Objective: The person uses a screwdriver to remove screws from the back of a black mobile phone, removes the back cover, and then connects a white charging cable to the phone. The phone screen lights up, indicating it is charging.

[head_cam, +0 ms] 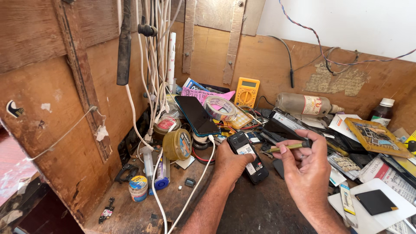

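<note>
Right hand [305, 171]: nearest to me, forearm coming up from the lower edge, palm turned toward my face; my grip is closed on a thin yellow-green tool [288, 147] pinched between thumb and fingertips, lying almost level, tip pointing left.
Left hand [229, 162]: wrist low over the tabletop [260, 208], grip wrapped round a small black phone [248, 157] from its left side, thumb across the middle.
Phone: back facing up, tilted, white label on it, just left of the tool's tip.
Right of my hands: white card [368, 216] carrying a flat black rectangle [376, 202]; yellow-framed board [376, 136] further back.
Behind the phone: dark smartphone [197, 115] leaning up, roll of clear tape [220, 107], yellow multimeter [246, 92], clear bottle [303, 104] lying on its side with a white and red label.
Left: round yellow tin [177, 144] on edge, white cable [190, 190].
</note>
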The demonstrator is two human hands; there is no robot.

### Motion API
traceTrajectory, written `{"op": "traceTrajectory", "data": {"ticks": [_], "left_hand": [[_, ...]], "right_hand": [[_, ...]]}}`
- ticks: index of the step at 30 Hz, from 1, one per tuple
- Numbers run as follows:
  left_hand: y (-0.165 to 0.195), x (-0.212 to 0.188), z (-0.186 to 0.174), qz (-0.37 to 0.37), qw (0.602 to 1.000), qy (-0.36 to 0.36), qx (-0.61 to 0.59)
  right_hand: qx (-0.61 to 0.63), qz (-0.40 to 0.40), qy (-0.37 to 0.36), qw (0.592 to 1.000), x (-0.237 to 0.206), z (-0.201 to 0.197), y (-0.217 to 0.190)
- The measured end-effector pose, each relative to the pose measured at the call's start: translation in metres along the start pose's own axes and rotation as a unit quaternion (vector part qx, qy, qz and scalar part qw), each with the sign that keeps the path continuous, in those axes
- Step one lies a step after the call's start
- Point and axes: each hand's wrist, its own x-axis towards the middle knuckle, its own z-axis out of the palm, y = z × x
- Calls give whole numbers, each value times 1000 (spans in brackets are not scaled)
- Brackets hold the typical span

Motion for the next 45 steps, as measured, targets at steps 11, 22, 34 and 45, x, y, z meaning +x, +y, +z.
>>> {"op": "traceTrajectory", "data": {"ticks": [11, 22, 34, 45], "left_hand": [[6, -4, 0, -12, 1000, 2, 26], [4, -2, 0, 13, 1000, -3, 3], [6, -3, 0, -9, 1000, -14, 2], [4, -2, 0, -7, 1000, -10, 5]], "right_hand": [[-29, -4, -20, 999, -6, 4, -2], [-39, 3, -24, 999, -7, 4, -1], [-44, -19, -17, 999, -9, 4, -3], [-43, -23, -20, 999, -9, 5, -1]]}}
